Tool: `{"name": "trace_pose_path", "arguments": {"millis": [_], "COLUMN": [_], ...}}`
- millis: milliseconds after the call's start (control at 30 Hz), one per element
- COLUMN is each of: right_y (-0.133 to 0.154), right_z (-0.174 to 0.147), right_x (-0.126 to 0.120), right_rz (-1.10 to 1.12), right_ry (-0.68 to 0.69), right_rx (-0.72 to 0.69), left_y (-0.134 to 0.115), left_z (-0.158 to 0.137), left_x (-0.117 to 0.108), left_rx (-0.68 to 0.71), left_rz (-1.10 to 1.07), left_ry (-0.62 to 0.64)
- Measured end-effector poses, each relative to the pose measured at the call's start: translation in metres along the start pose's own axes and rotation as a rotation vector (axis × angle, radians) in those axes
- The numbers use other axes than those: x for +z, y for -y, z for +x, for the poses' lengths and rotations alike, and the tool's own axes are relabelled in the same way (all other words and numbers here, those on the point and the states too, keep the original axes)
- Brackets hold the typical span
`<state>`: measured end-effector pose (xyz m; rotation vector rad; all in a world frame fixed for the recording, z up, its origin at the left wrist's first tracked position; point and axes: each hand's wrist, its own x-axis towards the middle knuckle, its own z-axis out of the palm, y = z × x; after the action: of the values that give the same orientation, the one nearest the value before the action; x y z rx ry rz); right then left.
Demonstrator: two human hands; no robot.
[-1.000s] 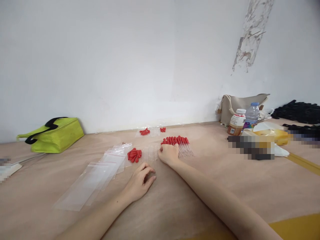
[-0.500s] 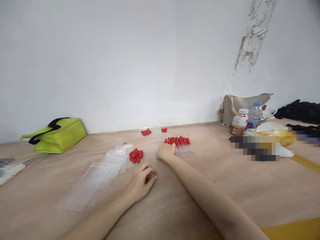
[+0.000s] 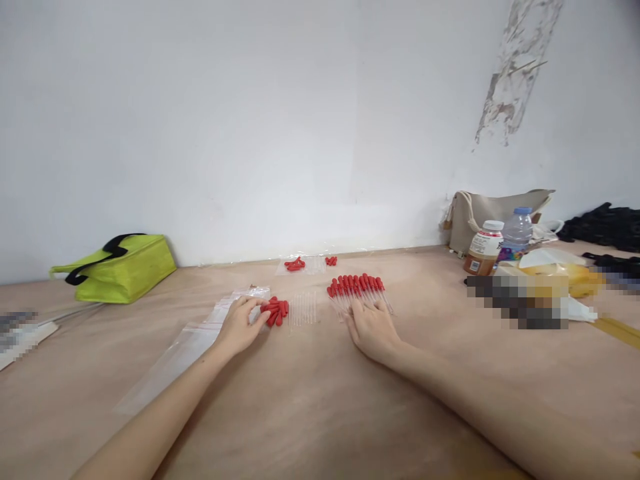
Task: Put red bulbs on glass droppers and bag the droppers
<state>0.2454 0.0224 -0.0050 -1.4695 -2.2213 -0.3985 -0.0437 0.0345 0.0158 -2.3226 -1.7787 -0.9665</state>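
My left hand (image 3: pixel 243 327) is at the near-left edge of a small pile of red rubber bulbs (image 3: pixel 277 312), its thumb and forefinger closing on one bulb at the edge. Just right of the pile, several clear, thin dropper tubes (image 3: pixel 303 309) lie side by side without bulbs. Farther right is a row of droppers with red bulbs fitted (image 3: pixel 357 285), bulbs toward the wall. My right hand (image 3: pixel 375 330) lies palm down over their lower tubes, fingers stretched out and slightly apart. It hides part of these tubes.
Clear zip bags (image 3: pixel 175 360) lie partly under my left arm. Near the wall, a clear bag (image 3: pixel 314 265) has more red bulbs by it. A lime-green bag (image 3: pixel 125 270) stands left. Right are a brown drink bottle (image 3: pixel 484 250), a water bottle (image 3: pixel 517 230) and a beige bag (image 3: pixel 465 227).
My left hand has moved left and forward to the bulb pile. My right hand has moved right, from beside the row onto the fitted droppers, and its fingers have straightened.
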Motion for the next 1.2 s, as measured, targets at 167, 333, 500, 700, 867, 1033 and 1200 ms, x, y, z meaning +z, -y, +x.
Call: {"name": "trace_pose_path", "arguments": {"millis": [167, 333, 500, 700, 867, 1033, 1200], "right_y": [-0.028, -0.028, -0.024, -0.026, -0.028, -0.028, -0.025], "right_z": [-0.031, -0.033, -0.032, -0.032, -0.032, -0.034, -0.036], "right_x": [0.003, 0.006, 0.006, 0.006, 0.007, 0.01, 0.007], "right_rz": [0.107, 0.138, 0.189, 0.277, 0.476, 0.517, 0.555], "right_ry": [-0.154, -0.218, -0.196, -0.181, -0.164, -0.131, -0.107], "right_rx": [-0.119, -0.116, -0.132, -0.1, -0.107, -0.148, -0.262], "left_y": [-0.007, -0.007, -0.006, -0.013, -0.043, -0.08, -0.087], "left_z": [0.02, 0.032, 0.033, 0.034, 0.013, -0.022, -0.037], "left_x": [0.009, 0.02, 0.027, 0.016, 0.003, 0.025, 0.045], "left_rx": [0.07, 0.017, 0.003, 0.008, -0.004, -0.102, -0.266], "left_rz": [0.172, 0.209, 0.176, 0.117, -0.333, -0.889, -1.01], "left_ry": [0.11, 0.144, 0.119, 0.063, 0.142, 0.299, 0.377]}}
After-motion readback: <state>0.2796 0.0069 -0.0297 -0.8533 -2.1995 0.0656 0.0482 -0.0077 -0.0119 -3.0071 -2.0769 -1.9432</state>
